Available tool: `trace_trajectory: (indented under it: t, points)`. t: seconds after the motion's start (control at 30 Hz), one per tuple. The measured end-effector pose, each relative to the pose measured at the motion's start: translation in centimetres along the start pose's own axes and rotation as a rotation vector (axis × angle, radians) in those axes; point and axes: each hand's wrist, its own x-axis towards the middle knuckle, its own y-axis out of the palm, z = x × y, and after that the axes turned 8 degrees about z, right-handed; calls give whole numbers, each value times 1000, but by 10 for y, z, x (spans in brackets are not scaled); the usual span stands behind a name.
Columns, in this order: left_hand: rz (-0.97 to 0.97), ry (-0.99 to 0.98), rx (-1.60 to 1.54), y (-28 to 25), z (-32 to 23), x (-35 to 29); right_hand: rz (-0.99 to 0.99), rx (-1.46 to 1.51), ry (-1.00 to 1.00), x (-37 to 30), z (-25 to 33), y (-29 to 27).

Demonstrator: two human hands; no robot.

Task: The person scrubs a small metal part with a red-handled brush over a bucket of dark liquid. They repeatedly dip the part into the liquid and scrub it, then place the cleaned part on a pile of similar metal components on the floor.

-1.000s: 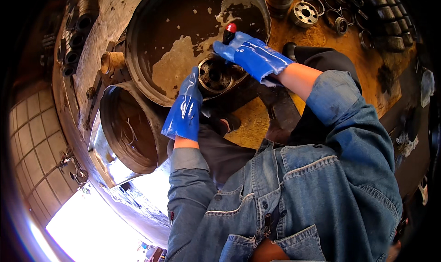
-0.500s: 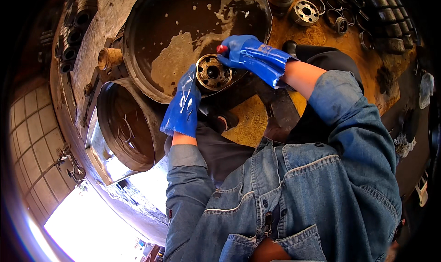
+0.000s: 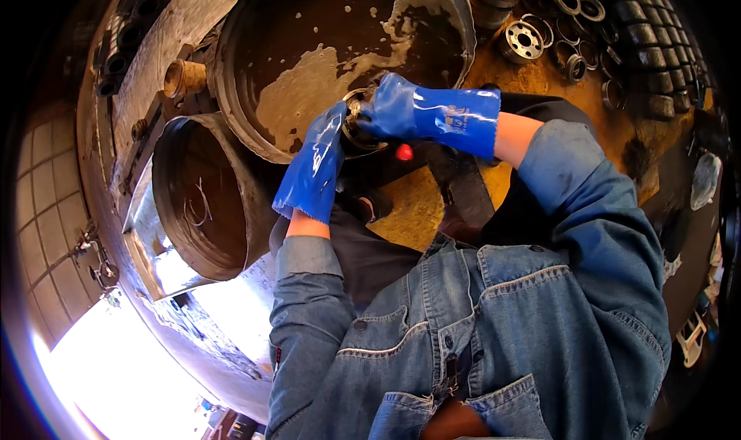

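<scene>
My left hand (image 3: 315, 156), in a long blue rubber glove, grips the left side of a round metal disc (image 3: 353, 116) at the near rim of a big drum of murky liquid (image 3: 229, 108). Only part of the disc shows. My right hand (image 3: 397, 108), gloved the same way, is closed over the disc's right side. Below its fingers sticks out the red end of a tool (image 3: 404, 153). The rest of that tool is hidden by the glove, so its kind cannot be made out.
A smaller drum (image 3: 251, 208) stands at the left, a wire inside it. At the far right lie a holed metal disc (image 3: 524, 41), several metal rings (image 3: 566, 0) and rows of dark cylindrical parts (image 3: 662, 58). A rusty cylinder (image 3: 184, 79) sits left of the big drum.
My right hand has turned and moved down and left over the disc, covering most of its face. The tool's red end has swung from above the hand to below it.
</scene>
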Motion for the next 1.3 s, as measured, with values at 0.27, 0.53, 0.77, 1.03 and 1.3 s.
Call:
trace_trajectory:
  t: [0.27, 0.53, 0.77, 1.03, 1.3]
  points:
    - [2, 56, 52, -8, 2, -13, 109, 31, -15, 10, 4, -24]
    - [-27, 37, 94, 14, -37, -48, -46, 1439, 709, 24, -23, 21]
    - [-148, 48, 182, 8, -27, -57, 33, 1057, 718, -31, -17, -54]
    - [-29, 234, 407, -20, 14, -30, -127, 928, 888, -20, -40, -7]
    - [-25, 219, 354, -6, -10, -33, -241, 959, 364, 8, -37, 59]
